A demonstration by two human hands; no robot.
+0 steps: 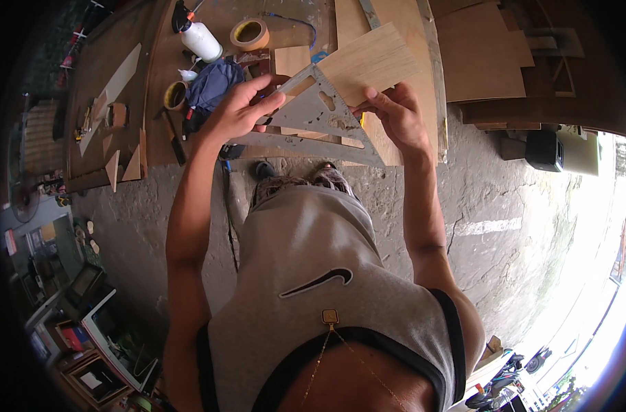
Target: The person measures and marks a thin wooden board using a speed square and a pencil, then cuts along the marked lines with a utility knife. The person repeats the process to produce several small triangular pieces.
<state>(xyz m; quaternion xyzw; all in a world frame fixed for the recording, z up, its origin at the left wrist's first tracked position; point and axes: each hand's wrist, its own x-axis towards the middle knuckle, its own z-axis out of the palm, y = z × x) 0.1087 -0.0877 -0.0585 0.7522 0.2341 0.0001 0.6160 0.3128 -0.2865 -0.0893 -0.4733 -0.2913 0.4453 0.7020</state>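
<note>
My left hand (248, 106) grips a grey metal speed square (313, 110) by its left side, thumb on top and fingers behind. The square is triangular, with slots cut through it and worn, spotted faces. In my right hand (399, 117) is a thin rectangular wooden board (368, 62), pinched at its lower edge between thumb and fingers. The square's slanted right edge meets the board's left edge, both held up above the workbench near its front. A bit of yellow shows beneath my right hand, too covered to make out.
On the workbench stand a white spray bottle (202, 41), a tape roll (250, 34), another tape roll (175, 95) and a dark blue cloth (215, 84). A large plywood sheet (426, 75) lies at the right. Thin wood offcuts (114, 89) rest on the left table.
</note>
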